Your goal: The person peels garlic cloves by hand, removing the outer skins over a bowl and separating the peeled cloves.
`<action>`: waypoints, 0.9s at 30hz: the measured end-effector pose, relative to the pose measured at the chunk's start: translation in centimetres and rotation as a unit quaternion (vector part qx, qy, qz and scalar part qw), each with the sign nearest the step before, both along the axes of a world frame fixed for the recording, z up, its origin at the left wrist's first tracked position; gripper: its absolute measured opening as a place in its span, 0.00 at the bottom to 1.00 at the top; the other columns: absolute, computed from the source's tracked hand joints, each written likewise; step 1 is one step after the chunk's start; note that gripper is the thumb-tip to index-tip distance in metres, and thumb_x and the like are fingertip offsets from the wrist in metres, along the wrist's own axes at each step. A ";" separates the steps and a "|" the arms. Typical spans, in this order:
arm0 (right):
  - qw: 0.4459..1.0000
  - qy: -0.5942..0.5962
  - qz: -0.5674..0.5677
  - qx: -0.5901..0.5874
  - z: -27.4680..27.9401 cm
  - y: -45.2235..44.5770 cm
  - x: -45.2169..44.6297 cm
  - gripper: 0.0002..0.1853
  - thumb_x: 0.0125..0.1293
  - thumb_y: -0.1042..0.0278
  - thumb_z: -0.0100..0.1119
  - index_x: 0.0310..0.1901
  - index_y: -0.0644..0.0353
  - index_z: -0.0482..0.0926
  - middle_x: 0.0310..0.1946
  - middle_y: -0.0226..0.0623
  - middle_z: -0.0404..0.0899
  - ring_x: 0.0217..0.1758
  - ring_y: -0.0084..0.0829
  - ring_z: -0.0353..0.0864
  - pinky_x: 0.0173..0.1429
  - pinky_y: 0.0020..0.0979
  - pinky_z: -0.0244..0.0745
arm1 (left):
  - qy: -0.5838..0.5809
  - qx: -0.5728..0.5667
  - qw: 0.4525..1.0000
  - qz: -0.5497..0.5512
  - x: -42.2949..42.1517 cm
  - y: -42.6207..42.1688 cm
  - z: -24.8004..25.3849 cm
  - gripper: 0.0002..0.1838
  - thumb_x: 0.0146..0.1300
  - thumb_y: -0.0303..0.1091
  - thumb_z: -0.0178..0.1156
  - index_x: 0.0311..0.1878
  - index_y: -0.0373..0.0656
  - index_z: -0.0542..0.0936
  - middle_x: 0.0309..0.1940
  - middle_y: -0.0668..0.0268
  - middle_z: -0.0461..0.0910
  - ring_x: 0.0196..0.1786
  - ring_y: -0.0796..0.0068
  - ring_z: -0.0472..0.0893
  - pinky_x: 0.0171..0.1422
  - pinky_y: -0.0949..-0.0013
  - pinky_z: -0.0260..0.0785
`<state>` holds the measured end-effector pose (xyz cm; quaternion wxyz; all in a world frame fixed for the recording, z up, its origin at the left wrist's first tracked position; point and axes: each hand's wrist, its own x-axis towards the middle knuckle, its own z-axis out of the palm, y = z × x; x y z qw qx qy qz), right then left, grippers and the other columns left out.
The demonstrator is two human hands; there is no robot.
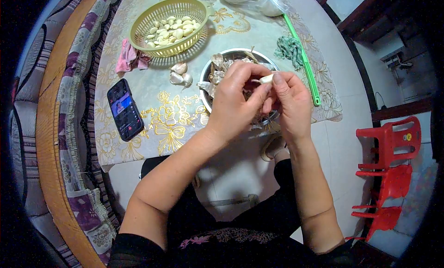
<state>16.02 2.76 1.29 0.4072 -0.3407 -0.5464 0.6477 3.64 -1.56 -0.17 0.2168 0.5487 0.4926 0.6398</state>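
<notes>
Many peeled cloves point(178, 33) are lying in the basket point(175, 49), while some unpeeled garlic point(180, 78) is waiting on the surface point(157, 83) and dry skins point(217, 76) are piling up in the bowl point(204, 99). Above it, my left hand point(236, 97) and right hand point(295, 99) are meeting, fingers curled nearly closed, both pinching one pale clove point(267, 78) at their tips.
</notes>
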 end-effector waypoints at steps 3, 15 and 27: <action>1.000 -0.024 0.007 0.010 0.0 0.1 0.2 0.18 0.72 0.51 0.45 0.39 0.61 0.72 0.23 0.31 0.76 0.19 0.17 0.72 0.22 0.18 0.67 | -0.009 -0.025 1.000 -0.011 -0.3 -0.4 0.4 0.12 0.55 0.22 0.61 0.43 0.37 0.76 0.35 0.61 0.74 0.35 0.69 0.77 0.39 0.72 0.72; 0.980 -0.194 -0.004 0.051 1.2 0.2 0.3 0.31 0.73 0.46 0.38 0.21 0.64 0.74 0.12 0.27 0.69 0.15 0.21 0.66 0.19 0.28 0.58 | 0.076 -0.083 0.993 -0.036 -0.1 -1.1 1.5 0.15 0.62 0.25 0.54 0.53 0.39 0.72 0.32 0.57 0.76 0.34 0.64 0.80 0.39 0.66 0.72; 0.922 -0.236 -0.056 0.301 0.5 -1.2 -0.8 0.28 0.72 0.57 0.33 0.18 0.67 0.72 0.14 0.51 0.71 0.18 0.50 0.73 0.23 0.45 0.63 | 0.055 0.035 0.998 0.006 0.9 -0.9 0.4 0.14 0.64 0.25 0.44 0.51 0.39 0.73 0.35 0.53 0.79 0.30 0.57 0.80 0.35 0.61 0.71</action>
